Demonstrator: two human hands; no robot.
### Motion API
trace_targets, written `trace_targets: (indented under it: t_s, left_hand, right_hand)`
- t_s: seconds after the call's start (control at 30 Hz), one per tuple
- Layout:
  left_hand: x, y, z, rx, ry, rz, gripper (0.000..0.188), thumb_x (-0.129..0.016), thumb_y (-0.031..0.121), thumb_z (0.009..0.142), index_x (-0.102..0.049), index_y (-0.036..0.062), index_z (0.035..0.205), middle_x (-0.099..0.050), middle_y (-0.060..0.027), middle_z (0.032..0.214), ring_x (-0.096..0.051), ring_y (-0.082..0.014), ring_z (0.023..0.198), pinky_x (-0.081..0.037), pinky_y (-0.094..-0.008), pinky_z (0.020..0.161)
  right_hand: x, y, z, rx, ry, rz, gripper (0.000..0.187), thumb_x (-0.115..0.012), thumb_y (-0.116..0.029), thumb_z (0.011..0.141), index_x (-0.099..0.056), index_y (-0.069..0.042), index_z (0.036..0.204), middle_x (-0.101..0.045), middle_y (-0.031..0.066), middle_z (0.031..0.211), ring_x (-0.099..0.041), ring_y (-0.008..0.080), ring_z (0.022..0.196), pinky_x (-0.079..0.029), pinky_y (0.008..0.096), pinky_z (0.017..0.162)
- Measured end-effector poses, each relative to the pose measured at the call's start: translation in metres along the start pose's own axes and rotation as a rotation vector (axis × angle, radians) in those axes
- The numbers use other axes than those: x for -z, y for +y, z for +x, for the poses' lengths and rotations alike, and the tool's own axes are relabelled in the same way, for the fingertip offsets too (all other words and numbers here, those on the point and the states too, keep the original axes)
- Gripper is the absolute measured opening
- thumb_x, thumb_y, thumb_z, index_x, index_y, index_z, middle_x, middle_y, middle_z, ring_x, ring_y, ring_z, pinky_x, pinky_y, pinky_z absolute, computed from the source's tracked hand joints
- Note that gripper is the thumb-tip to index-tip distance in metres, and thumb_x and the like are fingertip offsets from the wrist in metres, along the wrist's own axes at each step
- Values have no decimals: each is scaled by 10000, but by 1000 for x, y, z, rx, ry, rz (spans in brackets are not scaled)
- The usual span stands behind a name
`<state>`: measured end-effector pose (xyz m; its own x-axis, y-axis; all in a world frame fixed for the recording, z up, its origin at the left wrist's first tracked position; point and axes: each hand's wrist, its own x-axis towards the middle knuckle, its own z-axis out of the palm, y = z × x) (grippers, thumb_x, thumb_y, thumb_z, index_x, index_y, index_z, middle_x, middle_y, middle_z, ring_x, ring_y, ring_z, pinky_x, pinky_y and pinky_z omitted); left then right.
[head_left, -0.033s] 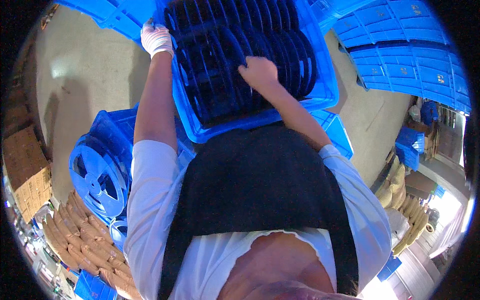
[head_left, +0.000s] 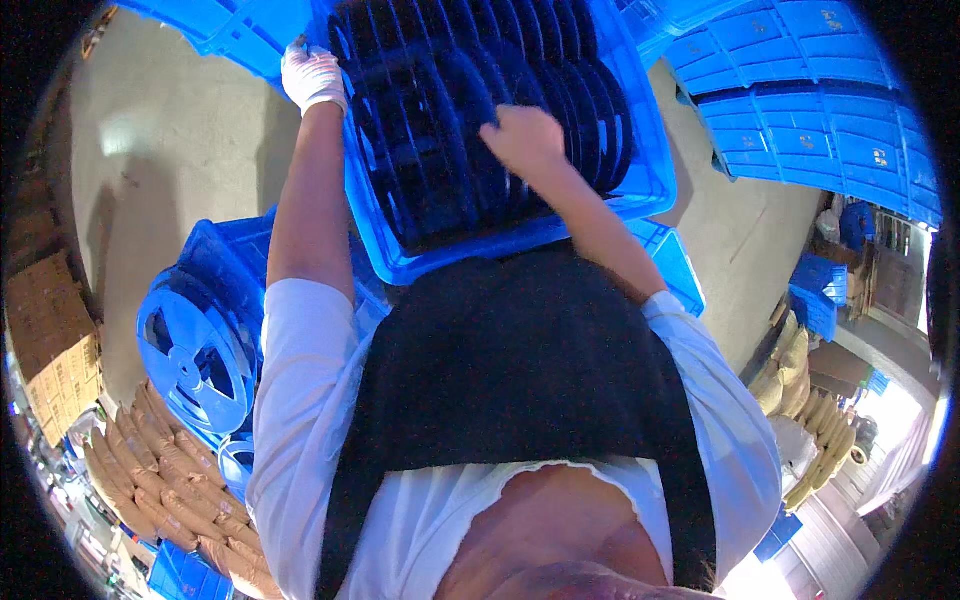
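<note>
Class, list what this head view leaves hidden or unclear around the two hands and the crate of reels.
- Left hand: gloved fingertips curl over the blue crate rim; grip unclear.
- Right hand: fingers are hidden among the dark reels; what it grips cannot be told.
- Crate's far end: cut by the top edge.
- Crate's support: hidden by the torso.

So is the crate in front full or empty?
Full: the crate holds dark reels on edge, rim to rim. The right hand rests on them.
</note>
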<state>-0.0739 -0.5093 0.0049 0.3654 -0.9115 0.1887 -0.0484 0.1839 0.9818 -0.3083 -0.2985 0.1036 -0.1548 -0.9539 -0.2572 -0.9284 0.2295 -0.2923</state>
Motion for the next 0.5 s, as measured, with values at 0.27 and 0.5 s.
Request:
trace_targets:
  t_s: [0.27,0.5]
  left_hand:
    - [3,-10,6,-293,62,677,352,-558,140,833,-647,101,1170,-676,-132,887,-610,-247,785,-484,-350,791]
    - [0,-7,3,-124,13,432,338,-541,111,853,-641,30,1165,-657,-135,955,-617,-239,829,-508,-348,742]
  right_hand:
    - [178,89,-84,79,508,139,381,-566,-261,877,-639,26,1115,-670,174,1040,-635,296,913,-500,389,830]
    - [259,205,-177,11,1081,-211,548,-708,-305,723,-629,15,1162,-667,170,1116,-636,300,983,-499,427,874]
